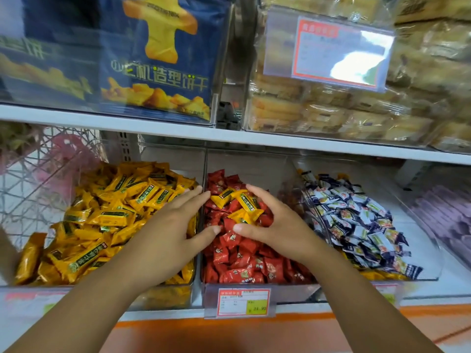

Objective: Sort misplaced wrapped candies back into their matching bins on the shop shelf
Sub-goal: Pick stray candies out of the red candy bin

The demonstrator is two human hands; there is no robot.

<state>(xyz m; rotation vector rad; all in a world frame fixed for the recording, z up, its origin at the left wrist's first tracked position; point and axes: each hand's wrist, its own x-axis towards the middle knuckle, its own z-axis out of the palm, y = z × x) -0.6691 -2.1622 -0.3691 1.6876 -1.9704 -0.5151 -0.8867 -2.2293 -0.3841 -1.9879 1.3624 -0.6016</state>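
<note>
So both hands are in the middle bin (293,293) on the lower shelf, the one full of red candies (242,263), and sitting on top of the red pile toward the back is a little cluster of stray yellow candies (237,202), three or so that I can count. The left hand (175,225) comes in over the divider from the left bin (165,298), its grip spread wide with fingers straight and thumb out, fingertips right at the left edge of the strays. The right hand (270,225) is on the other side of the cluster, grip open too but with fingers gently arched over the top of the strays, thumb down low on the red ones. Looks like it's cupping them rather than pinching anything, no wrapper clearly held by either hand. The left bin holds the matching yellow candies (102,212), heaped pretty high. The right bin (430,263) has blue-and-white candies (356,220). There's a price tag (243,301) clipped on the front of the middle bin. The shelf above has blue biscuit bags (158,59) and clear-wrapped cakes (331,110), all a bit blurry.
</note>
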